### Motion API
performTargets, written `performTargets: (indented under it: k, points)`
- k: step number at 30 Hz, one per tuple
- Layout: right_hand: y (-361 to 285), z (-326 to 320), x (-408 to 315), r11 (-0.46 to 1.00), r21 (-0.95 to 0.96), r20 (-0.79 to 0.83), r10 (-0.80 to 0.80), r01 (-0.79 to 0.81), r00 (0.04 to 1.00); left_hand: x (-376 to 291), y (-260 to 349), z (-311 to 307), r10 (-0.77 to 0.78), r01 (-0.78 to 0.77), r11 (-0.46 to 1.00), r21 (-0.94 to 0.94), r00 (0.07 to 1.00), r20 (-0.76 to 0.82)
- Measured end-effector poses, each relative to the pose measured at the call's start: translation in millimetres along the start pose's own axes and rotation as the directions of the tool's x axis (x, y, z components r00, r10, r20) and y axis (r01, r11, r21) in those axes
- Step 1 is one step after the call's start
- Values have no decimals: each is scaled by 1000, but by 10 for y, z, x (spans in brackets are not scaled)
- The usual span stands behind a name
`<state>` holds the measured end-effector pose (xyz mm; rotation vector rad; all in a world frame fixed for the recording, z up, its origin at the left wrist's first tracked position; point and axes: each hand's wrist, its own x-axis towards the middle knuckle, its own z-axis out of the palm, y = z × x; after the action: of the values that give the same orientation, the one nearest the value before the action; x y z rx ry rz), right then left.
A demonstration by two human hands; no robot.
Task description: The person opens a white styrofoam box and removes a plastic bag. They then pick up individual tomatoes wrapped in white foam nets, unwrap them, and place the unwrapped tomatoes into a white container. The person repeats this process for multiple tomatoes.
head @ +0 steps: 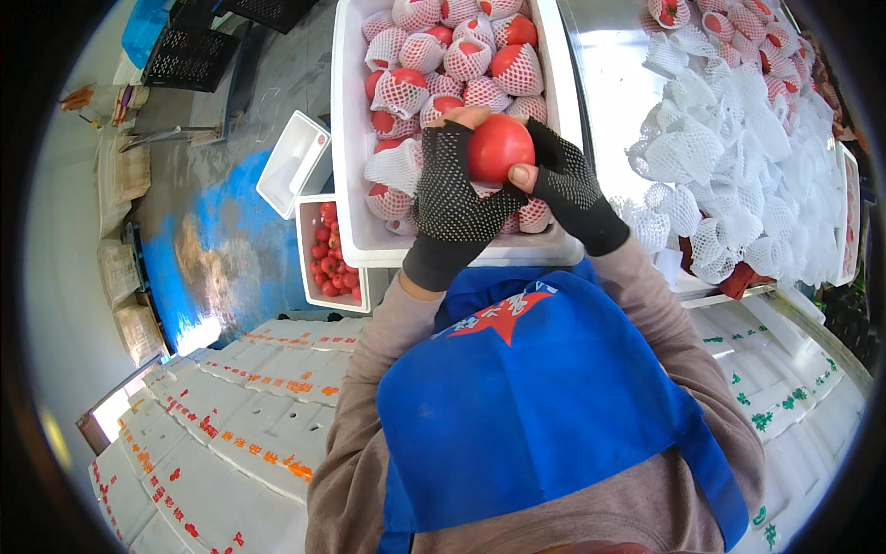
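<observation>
A bare red tomato [500,149] is held between my two hands, above a white foam box [349,228]. My left hand [460,187], in a black fingerless glove with white dots, cups its left side, the fingertips partly hidden behind it. From the right, my right hand [571,180], gloved the same way, presses a thumb on the tomato's lower right; its other fingers are mostly hidden. Below the hands, the box holds many tomatoes in white foam nets [467,58], with red skin showing through the openings.
Loose foam net sleeves [720,145] are heaped on a shiny metal table [606,90] at right, with netted tomatoes [751,31] behind. A smaller foam box of bare tomatoes [333,260] stands lower left, beside another white foam box [294,163]. Stacked printed foam boxes [242,415] lie behind me.
</observation>
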<state>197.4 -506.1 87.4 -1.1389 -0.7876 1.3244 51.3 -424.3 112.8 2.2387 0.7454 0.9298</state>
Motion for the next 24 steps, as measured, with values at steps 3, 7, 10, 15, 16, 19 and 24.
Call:
performTargets:
  k: [3, 7, 10, 15, 16, 19, 24]
  points:
    - [40, 70, 62, 949, 314, 54, 23, -39, 998, 6, 27, -36, -78, 84, 992, -91, 994, 74]
    - [61, 51, 103, 893, 424, 67, 131, -148, 989, -26, 16, -90, -310, 351, 890, -293, 934, 178]
    - [78, 23, 91, 878, 457, 12, 154, -142, 988, -53, 5, -77, -449, 486, 675, -555, 868, 214]
    - [118, 28, 85, 915, 386, -45, 141, -113, 989, -56, 25, -38, -327, 353, 890, -288, 935, 135]
    - [125, 38, 86, 947, 308, -63, 123, -97, 990, -48, 27, -35, -232, 251, 951, -179, 966, 117]
    - [120, 54, 102, 963, 271, -102, 45, -16, 994, -30, 30, -22, 2, -2, 997, 83, 1000, -2]
    - [15, 9, 104, 989, 138, -111, -33, 48, 993, -81, 68, 31, 108, -105, 994, 29, 989, -100]
